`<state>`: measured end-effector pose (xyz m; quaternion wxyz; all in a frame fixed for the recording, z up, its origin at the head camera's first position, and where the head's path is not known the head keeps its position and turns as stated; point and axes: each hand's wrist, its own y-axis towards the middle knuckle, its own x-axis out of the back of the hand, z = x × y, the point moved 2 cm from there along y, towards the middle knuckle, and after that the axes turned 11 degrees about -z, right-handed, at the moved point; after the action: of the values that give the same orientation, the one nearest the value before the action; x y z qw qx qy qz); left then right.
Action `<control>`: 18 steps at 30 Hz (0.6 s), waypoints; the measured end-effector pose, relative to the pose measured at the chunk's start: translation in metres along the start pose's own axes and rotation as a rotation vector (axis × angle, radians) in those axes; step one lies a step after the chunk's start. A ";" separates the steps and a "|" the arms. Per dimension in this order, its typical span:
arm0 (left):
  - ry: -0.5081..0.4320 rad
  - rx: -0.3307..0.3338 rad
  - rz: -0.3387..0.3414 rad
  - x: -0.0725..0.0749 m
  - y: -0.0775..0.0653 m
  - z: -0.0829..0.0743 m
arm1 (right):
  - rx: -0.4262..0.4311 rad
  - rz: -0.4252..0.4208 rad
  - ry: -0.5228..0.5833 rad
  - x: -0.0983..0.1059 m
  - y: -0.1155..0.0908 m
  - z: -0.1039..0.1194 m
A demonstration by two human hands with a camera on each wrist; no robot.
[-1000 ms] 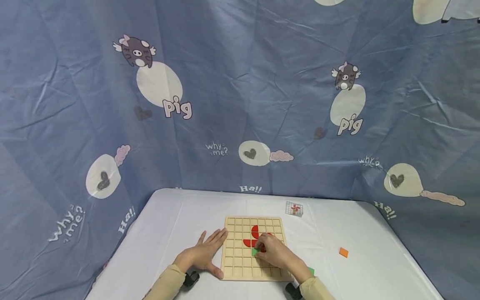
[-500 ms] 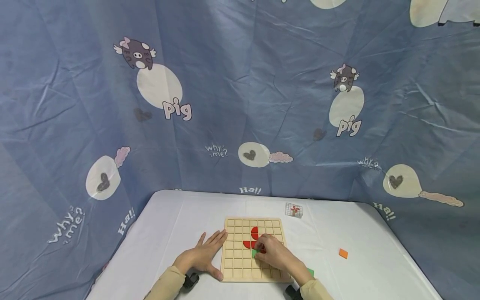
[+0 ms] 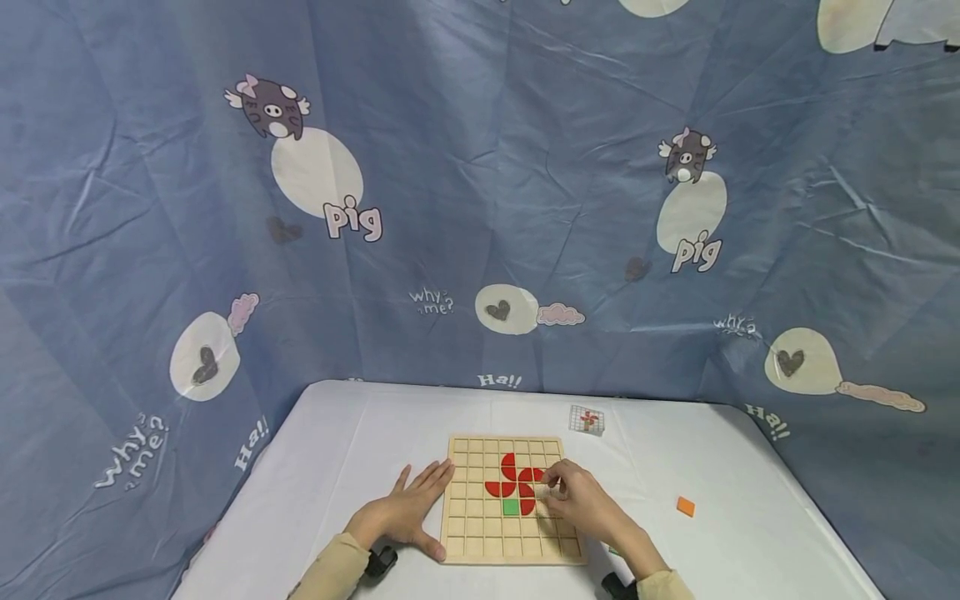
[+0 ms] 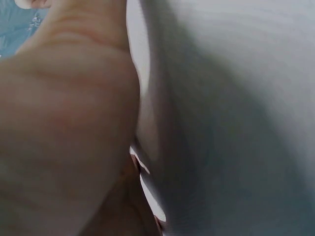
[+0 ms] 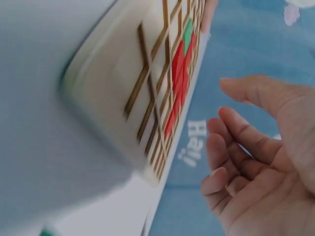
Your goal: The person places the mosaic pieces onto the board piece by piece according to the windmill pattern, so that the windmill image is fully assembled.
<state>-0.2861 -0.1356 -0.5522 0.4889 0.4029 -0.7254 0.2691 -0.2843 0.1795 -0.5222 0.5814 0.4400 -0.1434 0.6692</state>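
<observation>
Board [image 3: 510, 500] sits mid-table, red pinwheel [image 3: 514, 482] and green tile [image 3: 511, 507] seated in it. Left hand [image 3: 402, 512] lies flat, fingers straight, against its edge. Right hand [image 3: 583, 506] hovers loosely curled, holding nothing. A careless brush could pop those tiles loose.

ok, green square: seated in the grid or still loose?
Seated. The green square lies flat in a cell of the wooden board, just below the red pinwheel; the right hand holds nothing.

left hand [image 3: 405, 517] flat at 9 o'clock edge of wooden grid board [image 3: 468, 533] | right hand [image 3: 585, 504] empty at 3 o'clock of red pinwheel pieces [image 3: 513, 481] | green square [image 3: 511, 507] at its 6 | orange piece [image 3: 686, 506] far at 3
</observation>
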 end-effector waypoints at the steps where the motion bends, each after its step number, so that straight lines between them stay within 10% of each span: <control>1: -0.001 -0.001 0.000 0.000 0.000 0.000 | -0.013 -0.005 -0.001 0.004 -0.002 -0.003; 18: -0.012 -0.005 0.001 0.004 -0.002 -0.004 | -0.282 -0.142 -0.080 0.067 -0.040 -0.071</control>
<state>-0.2830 -0.1351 -0.5466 0.4853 0.4031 -0.7291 0.2652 -0.2736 0.2847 -0.5254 0.6770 0.3895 -0.2276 0.5815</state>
